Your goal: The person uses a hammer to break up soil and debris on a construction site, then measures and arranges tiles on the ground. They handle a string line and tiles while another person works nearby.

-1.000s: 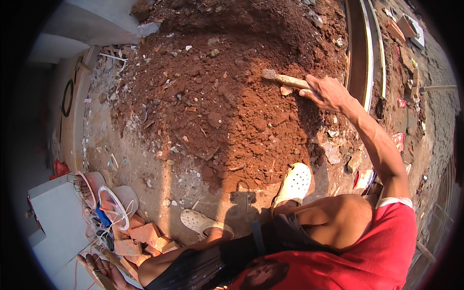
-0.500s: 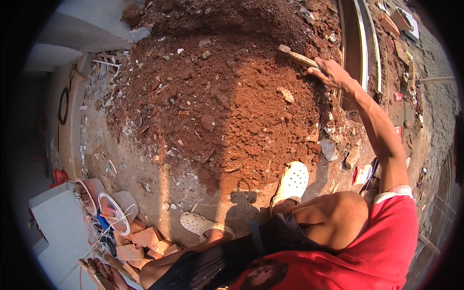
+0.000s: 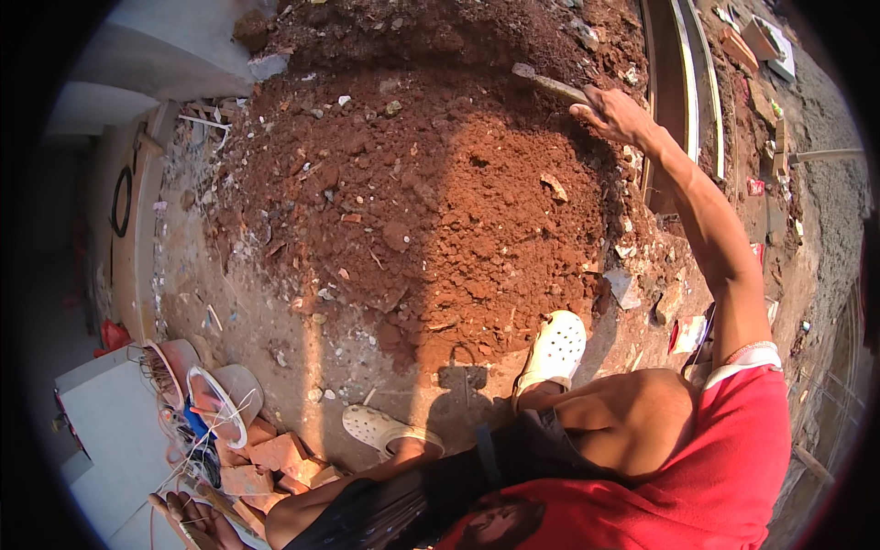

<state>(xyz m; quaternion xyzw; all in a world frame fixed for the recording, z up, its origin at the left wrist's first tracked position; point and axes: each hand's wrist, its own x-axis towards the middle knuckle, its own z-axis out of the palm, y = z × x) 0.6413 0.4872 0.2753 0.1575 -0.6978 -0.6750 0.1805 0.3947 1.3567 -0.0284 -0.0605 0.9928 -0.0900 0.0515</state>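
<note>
My right hand (image 3: 619,115) is closed around a short wooden stick (image 3: 559,89) with a pale grey end. It is held over the upper right of a heap of loose red-brown soil (image 3: 394,192), beside a long board-like channel. At the lower left, my left hand (image 3: 203,524) has its fingers curled beside a pile of broken bricks (image 3: 266,463). Whatever lies in its grasp is too dim and cut off to make out. A flat pale stone (image 3: 554,188) rests on the sunlit soil below my right hand.
Two buckets (image 3: 240,390) with wires and cord stand left of the bricks, next to a white box-like surface (image 3: 115,431). The long channel (image 3: 678,82) edges the soil on the right. Rubble and litter lie beyond it. My clog-clad feet (image 3: 552,353) stand at the soil's near edge.
My right hand has moved a little up and left, carrying the stick with it. The pale stone below has shifted slightly and turned. My left hand has hardly moved.
</note>
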